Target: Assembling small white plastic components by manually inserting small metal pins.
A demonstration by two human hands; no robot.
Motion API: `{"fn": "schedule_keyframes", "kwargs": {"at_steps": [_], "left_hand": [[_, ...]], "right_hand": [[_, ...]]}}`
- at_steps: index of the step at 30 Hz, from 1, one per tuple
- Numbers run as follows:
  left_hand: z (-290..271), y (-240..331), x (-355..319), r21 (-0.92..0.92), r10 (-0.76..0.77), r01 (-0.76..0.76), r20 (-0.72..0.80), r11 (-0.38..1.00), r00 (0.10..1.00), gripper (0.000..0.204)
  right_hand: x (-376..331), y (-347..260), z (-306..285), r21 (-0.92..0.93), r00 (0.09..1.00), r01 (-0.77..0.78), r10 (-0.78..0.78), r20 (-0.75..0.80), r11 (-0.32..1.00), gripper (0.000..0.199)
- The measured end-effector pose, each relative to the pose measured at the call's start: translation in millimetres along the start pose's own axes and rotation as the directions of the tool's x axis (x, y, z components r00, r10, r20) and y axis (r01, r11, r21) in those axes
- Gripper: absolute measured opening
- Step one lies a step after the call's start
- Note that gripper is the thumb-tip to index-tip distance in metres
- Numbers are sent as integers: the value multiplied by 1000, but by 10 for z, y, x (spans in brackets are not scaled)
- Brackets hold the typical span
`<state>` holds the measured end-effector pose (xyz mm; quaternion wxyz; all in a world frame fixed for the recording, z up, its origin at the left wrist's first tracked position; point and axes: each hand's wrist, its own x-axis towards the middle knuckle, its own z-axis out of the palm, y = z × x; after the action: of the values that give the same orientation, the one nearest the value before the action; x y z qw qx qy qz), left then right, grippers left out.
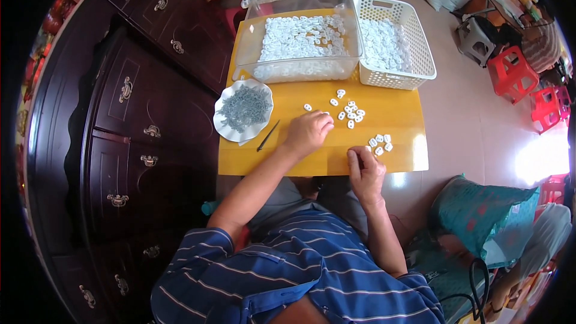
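My left hand is over the middle of the yellow table, its fingers bent together beside a few small white plastic pieces. Whatever those fingertips hold is hidden. My right hand rests by the front edge with thumb and fingers curled closed. A bit of white shows at its fingertips, too small to make out as held or lying there. Just beyond it lies a group of white two-holed pieces. Another loose cluster of them is farther back. Left of my left hand lies a thin dark pointed tool.
A scalloped white plate heaped with small grey pins stands at the table's left. Behind are a clear plastic bin and a white basket, both holding white pieces. Dark drawers border the left; a teal sack stands at right.
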<state>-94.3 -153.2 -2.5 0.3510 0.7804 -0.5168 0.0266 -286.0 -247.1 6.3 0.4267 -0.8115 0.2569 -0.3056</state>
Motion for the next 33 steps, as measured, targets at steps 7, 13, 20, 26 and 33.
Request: {"fn": "schedule_keyframes", "kwargs": {"at_steps": [7, 13, 20, 26, 33], "left_hand": [[-123, -77, -14, -78, -58, 50, -96, 996, 994, 8], [-584, -235, -218, -239, -232, 200, -114, 950, 966, 8], [-1024, -301, -515, -335, -386, 326, -129, 884, 913, 5], [-899, 45, -736, -523, -206, 145, -60, 840, 977, 8], [-831, 97, -824, -600, -242, 208, 25, 773, 970, 6]], "right_hand": [[-44, 16, 205, -81, 989, 139, -134, 62, 987, 7], [181, 47, 321, -194, 980, 151, -121, 160, 969, 12], [335, -54, 471, -54, 973, 101, -88, 212, 993, 18], [83, -236, 692, 481, 752, -541, 140, 644, 690, 31], [6, -286, 716, 531, 604, -770, 136, 785, 354, 25]]}}
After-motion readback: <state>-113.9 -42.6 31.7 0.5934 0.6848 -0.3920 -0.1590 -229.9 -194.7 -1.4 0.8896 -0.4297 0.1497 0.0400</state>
